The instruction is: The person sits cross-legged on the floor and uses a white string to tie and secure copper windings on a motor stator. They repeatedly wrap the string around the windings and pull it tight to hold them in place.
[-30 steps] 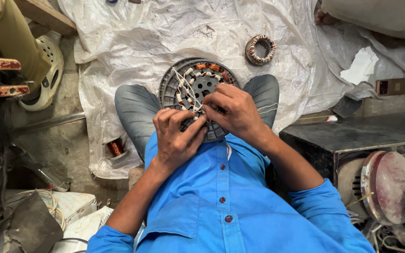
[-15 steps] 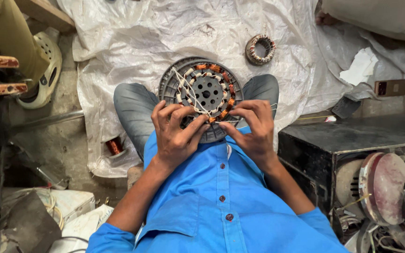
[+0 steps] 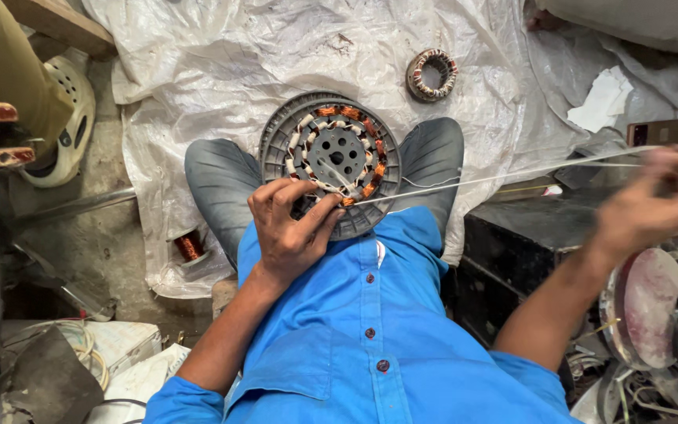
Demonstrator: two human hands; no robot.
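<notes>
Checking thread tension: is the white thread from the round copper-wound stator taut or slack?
Taut: the white thread runs straight from stator to right hand.

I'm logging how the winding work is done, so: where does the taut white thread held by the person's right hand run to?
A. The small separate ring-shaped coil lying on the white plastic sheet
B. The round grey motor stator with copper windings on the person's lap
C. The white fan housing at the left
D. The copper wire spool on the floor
B: the thin white thread stretches from the raised, blurred right hand straight to the round grey stator with copper windings, which the left hand steadies at its lower edge.
</notes>
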